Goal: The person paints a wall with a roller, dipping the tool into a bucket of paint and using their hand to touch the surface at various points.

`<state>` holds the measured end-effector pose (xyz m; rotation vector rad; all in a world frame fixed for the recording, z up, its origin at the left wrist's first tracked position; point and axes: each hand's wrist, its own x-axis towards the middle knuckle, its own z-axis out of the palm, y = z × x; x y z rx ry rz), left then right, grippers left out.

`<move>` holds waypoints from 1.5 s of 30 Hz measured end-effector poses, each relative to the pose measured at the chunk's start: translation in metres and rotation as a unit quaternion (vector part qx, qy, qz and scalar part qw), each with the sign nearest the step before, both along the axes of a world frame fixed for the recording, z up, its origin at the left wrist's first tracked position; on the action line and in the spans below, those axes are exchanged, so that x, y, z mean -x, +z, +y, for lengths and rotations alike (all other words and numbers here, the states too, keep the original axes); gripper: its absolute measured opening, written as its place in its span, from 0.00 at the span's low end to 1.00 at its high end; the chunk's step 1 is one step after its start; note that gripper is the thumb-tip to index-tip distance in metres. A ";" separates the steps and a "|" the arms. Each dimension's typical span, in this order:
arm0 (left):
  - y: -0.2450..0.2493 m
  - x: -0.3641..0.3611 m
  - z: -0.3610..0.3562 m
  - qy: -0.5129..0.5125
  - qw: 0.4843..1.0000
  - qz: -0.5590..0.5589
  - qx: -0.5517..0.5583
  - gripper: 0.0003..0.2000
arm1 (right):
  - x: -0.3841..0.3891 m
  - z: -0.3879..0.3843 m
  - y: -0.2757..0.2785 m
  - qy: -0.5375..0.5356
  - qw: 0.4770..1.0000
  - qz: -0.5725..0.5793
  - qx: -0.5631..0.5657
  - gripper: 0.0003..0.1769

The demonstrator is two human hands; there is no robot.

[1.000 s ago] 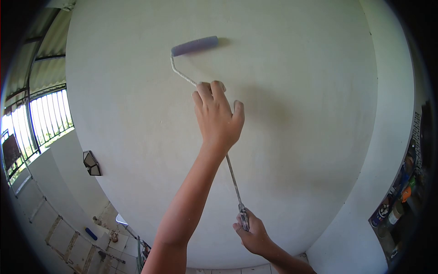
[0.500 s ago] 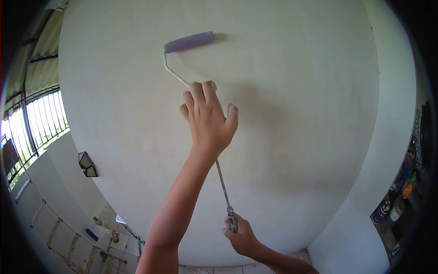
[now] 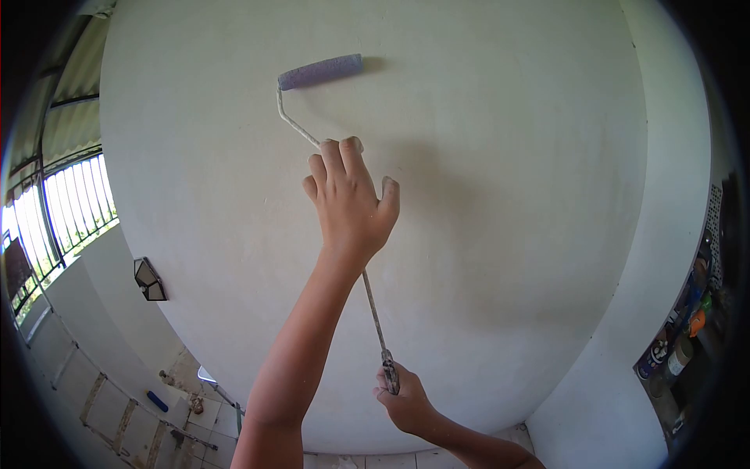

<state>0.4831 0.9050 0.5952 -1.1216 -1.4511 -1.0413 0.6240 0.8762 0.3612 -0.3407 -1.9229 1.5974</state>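
Observation:
A paint roller with a fuzzy purple sleeve (image 3: 320, 72) lies against the pale wall, tilted slightly up to the right. From its left end a bent, paint-crusted metal rod (image 3: 298, 129) runs down behind my left hand (image 3: 349, 191). The fingers and thumb of that hand are apart and slightly bent; whether the palm touches the rod is hidden. Below the wrist the rod reappears and leads to a stained handle (image 3: 390, 374). My right hand (image 3: 407, 397) is closed around this handle, low in the view.
Pale wall (image 3: 531, 219) fills the middle. At left are a barred window (image 3: 80, 191), a wall lamp (image 3: 149, 280), a ladder (image 3: 92, 399) and a blue object (image 3: 157, 402) low down. A shelf at right holds cans (image 3: 653, 359) and other items. Floor tiles show at the bottom.
Both hands and the handle have shifted slightly left and up in the view. The roller sleeve has moved only a little left.

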 end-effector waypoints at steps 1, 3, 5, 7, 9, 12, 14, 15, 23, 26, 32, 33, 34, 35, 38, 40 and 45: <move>-0.001 -0.001 0.000 -0.003 1.000 0.000 0.001 0.25 | -0.001 0.000 -0.001 0.001 1.000 -0.008 0.002 0.08; 0.013 0.003 0.001 0.023 1.000 0.017 0.001 0.26 | 0.005 0.006 0.012 0.002 1.000 0.011 -0.015 0.07; 0.027 0.007 0.006 0.041 0.999 0.034 -0.010 0.26 | 0.014 0.012 0.021 0.009 0.999 0.025 -0.020 0.07; 0.034 0.011 0.009 0.055 0.997 0.051 -0.031 0.25 | 0.024 0.017 0.023 0.023 0.999 0.037 -0.012 0.07; 0.023 0.008 0.003 0.039 0.998 0.036 -0.017 0.26 | 0.022 0.010 0.011 0.018 0.999 0.029 -0.006 0.07; -0.007 0.004 -0.002 0.020 1.000 0.008 0.011 0.26 | 0.012 -0.001 -0.011 0.006 1.000 -0.001 0.012 0.07; -0.013 0.001 -0.003 0.014 1.000 0.001 0.016 0.27 | 0.011 -0.002 -0.019 0.005 1.000 0.002 0.018 0.07; -0.007 0.002 -0.002 0.020 1.000 0.006 0.012 0.27 | 0.012 0.000 -0.016 0.007 1.000 0.004 0.020 0.07; 0.009 0.001 -0.007 0.021 1.000 0.019 -0.002 0.27 | 0.011 -0.005 0.000 0.041 0.998 0.015 0.051 0.08; -0.025 -0.002 -0.009 0.005 1.000 -0.012 0.023 0.27 | 0.005 -0.014 -0.027 0.015 0.998 -0.008 0.052 0.10; 0.026 -0.002 -0.006 0.007 1.000 0.000 -0.010 0.25 | -0.004 -0.008 0.036 0.044 0.993 -0.039 0.104 0.06; 0.032 -0.003 -0.007 0.000 1.000 0.003 -0.018 0.24 | -0.008 -0.009 0.038 0.049 0.992 -0.034 0.109 0.06; 0.033 -0.009 -0.012 -0.004 1.000 -0.007 -0.004 0.23 | -0.011 -0.010 0.038 0.055 0.992 -0.028 0.112 0.06; 0.028 -0.013 -0.014 -0.037 0.999 -0.007 -0.007 0.23 | -0.014 -0.011 0.037 0.060 0.991 -0.022 0.116 0.06; 0.003 -0.027 -0.027 -0.130 0.991 -0.031 0.017 0.22 | -0.029 -0.020 0.006 0.021 0.994 -0.031 0.107 0.07; -0.011 -0.036 -0.027 -0.145 0.989 -0.029 0.020 0.23 | -0.032 -0.021 -0.014 -0.015 0.997 -0.015 0.076 0.07; -0.007 -0.022 -0.005 -0.143 0.989 -0.039 0.021 0.24 | -0.029 -0.003 -0.008 -0.013 0.999 -0.004 0.046 0.07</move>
